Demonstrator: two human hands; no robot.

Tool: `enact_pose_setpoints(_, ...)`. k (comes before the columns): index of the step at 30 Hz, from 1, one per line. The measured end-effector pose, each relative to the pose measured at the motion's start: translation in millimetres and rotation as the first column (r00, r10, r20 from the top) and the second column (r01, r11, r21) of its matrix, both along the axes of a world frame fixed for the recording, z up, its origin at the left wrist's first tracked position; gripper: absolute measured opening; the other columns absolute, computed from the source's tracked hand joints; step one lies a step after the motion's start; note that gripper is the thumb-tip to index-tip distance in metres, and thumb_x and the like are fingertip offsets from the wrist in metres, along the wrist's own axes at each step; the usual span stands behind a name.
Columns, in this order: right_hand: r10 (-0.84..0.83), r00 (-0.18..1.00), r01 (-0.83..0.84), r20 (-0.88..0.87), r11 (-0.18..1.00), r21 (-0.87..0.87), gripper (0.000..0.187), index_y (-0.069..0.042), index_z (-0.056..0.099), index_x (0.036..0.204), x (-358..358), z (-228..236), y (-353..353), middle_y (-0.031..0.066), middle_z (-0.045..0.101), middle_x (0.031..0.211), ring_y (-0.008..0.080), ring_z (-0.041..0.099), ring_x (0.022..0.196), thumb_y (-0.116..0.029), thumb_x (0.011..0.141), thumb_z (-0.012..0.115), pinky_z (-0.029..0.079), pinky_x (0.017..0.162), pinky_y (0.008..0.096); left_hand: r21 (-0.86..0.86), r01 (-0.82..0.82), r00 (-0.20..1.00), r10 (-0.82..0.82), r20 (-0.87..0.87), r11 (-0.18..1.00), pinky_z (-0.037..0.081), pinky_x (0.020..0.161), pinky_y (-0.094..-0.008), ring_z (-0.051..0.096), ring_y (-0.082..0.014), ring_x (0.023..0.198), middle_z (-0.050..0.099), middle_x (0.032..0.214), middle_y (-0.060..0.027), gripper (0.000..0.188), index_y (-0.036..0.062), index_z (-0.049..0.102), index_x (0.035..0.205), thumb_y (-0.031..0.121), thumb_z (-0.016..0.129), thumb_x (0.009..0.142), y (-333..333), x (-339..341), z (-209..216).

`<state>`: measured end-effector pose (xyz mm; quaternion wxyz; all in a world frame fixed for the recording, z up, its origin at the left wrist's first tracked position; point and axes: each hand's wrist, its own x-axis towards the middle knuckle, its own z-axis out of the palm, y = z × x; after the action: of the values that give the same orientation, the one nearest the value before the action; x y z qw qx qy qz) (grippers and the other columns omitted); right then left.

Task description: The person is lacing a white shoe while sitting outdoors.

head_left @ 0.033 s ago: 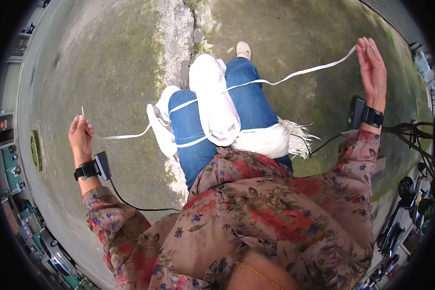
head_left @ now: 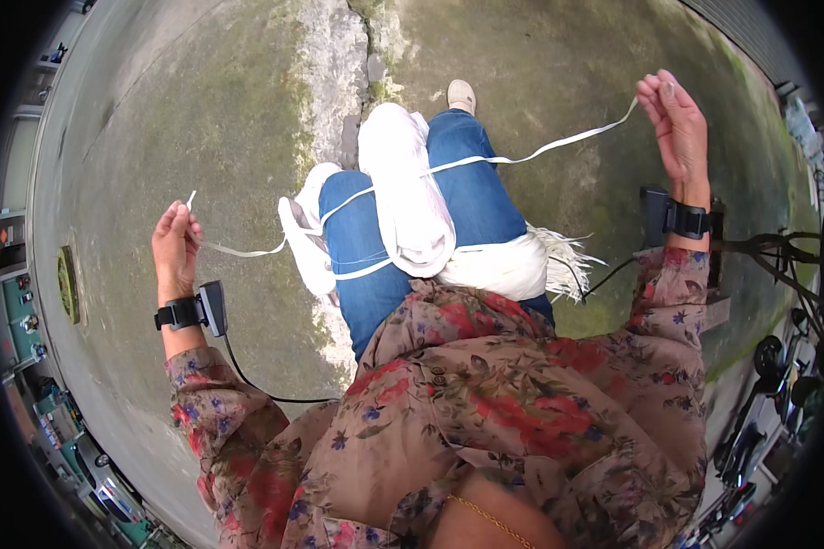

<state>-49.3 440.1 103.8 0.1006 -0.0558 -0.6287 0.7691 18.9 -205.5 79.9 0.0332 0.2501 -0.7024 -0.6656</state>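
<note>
Out to the left, my left hand (head_left: 176,249) pinches a narrow white tape, whose short end pokes up past the fingertips. Raised at the far right, my right hand (head_left: 679,133) has its fingertips closed on another stretch of white tape (head_left: 568,141). This stretch runs down across my right thigh to a thick white roll (head_left: 395,174) of soft material lying lengthwise between my thighs. More tape crosses my left thigh. Beside my left knee hangs a folded white bundle (head_left: 309,261). A white bundle of strands (head_left: 499,268) with a loose fringe rests across my right upper thigh.
Below me lies mossy concrete ground (head_left: 201,137) with a pale cracked strip (head_left: 330,73). Black cables run from the devices on both my wrists. Dark bare branches (head_left: 774,247) and parked vehicles (head_left: 755,421) stand at the right; more vehicles line the left rim.
Both hands have come inward: the left a little right and up, the right to the left. The right stretch of tape reaches less far out.
</note>
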Motion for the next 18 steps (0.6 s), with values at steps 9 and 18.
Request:
enact_pose_setpoints(9, 0.673, 0.726, -0.378, 0.137, 0.224, 0.898, 0.010, 0.000, 0.059, 0.072, 38.2, -117.5, -193.4, 0.0194, 0.058, 0.071, 0.0341, 0.057, 0.072, -0.006, 0.076, 0.053, 0.045, 0.067, 0.0411, 0.349, 0.454, 0.790, -0.552, 0.268, 0.820, 0.050, 0.060, -0.0233, 0.057, -0.0119, 0.065, 0.057, 0.078, -0.0051, 0.018, -0.0036, 0.052, 0.094, 0.013, 0.045, 0.092, 232.7, -18.6, -59.2)
enact_pose_setpoints(18, 0.618, 0.767, -0.323, 0.175, 0.135, 0.937, 0.012, 0.001, 0.058, 0.066, 21.8, -127.5, -206.3, 0.0220, 0.058, 0.065, 0.0365, 0.059, 0.064, -0.004, 0.072, 0.049, 0.047, 0.057, 0.0435, 0.310, 0.355, 0.838, -0.447, 0.312, 0.882, 0.050, 0.067, -0.0255, 0.058, -0.0167, 0.076, 0.057, 0.091, -0.0110, 0.018, -0.0053, 0.050, 0.096, 0.011, 0.044, 0.091, 271.9, -27.0, -65.4)
